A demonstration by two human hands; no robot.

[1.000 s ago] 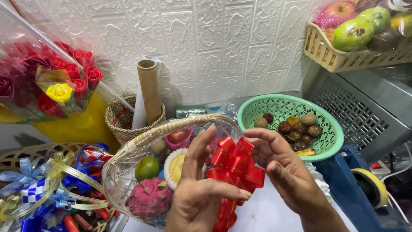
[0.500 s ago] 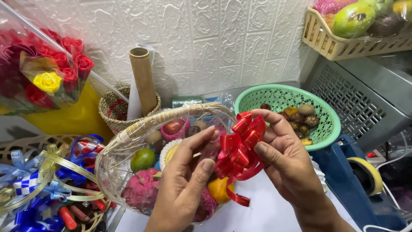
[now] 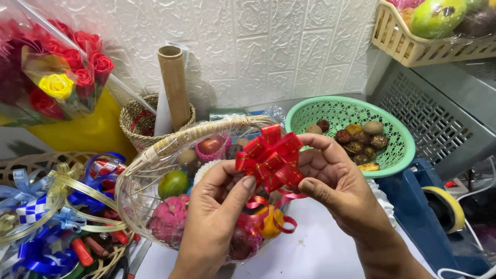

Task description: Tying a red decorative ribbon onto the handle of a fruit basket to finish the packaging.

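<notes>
Head view
Left hand [image 3: 219, 206]: at 6 o'clock, thumb and fingers pinching the red bow [image 3: 269, 157].
Right hand [image 3: 330, 178]: at 4 o'clock, fingers curled around the bow, pinching it.
Bow: picture centre, above the fruit basket [image 3: 135, 181].
Green bowl [image 3: 400, 147]: at 2 o'clock.

Both forearms rise from the near edge of the tabletop, bare. The left hand [image 3: 219, 206] is raised, palm away, thumb and forefinger pinched together. The right hand [image 3: 333, 183] faces it, fingers [image 3: 315, 142] curled inward, thumb pressed forward, the two hands nearly touching.
</notes>
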